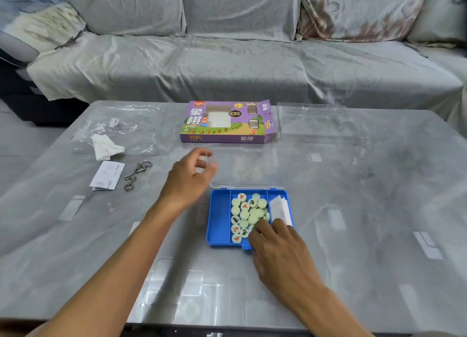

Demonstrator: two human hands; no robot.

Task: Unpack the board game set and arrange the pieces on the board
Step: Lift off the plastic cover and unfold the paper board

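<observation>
Presently, head view, one entry per item.

Bench point(353, 210): grey, glossy, marbled top; carries everything listed below.

Tray point(218, 220): blue plastic, near the bench's front centre, split into three compartments. Left compartment bare. Its clear lid point(246, 170) lies folded back flat behind it, hinged at the far edge.

Pieces point(246, 213): pale green discs, some with red or dark characters, heaped in the tray's middle compartment.

Paper point(280, 206): white, folded, in the right compartment, one edge riding over the tray wall.

Right hand point(280, 251): over the tray's near right corner, fingers curled down among the pieces; whether it grasps one cannot be told, the fingertips being hidden.

Left hand point(189, 175): raised just left of the lid, blurred; thumb and fingers loosely curled round a small pale thing, too blurred to name.

Box point(227, 122): purple card, "XIANG QI" printed, window in the face, right flap open; lies flat at the bench's far centre.

Clear sheet point(310, 122): just right of the box.

Plastic bag point(126, 129): crumpled, far left, with a white tissue point(104, 147) on its near edge.

Leaflet point(107, 175) and wire puzzle point(137, 174): side by side, left of the left hand.

Sofa point(227, 59): grey-covered, behind the bench.
</observation>
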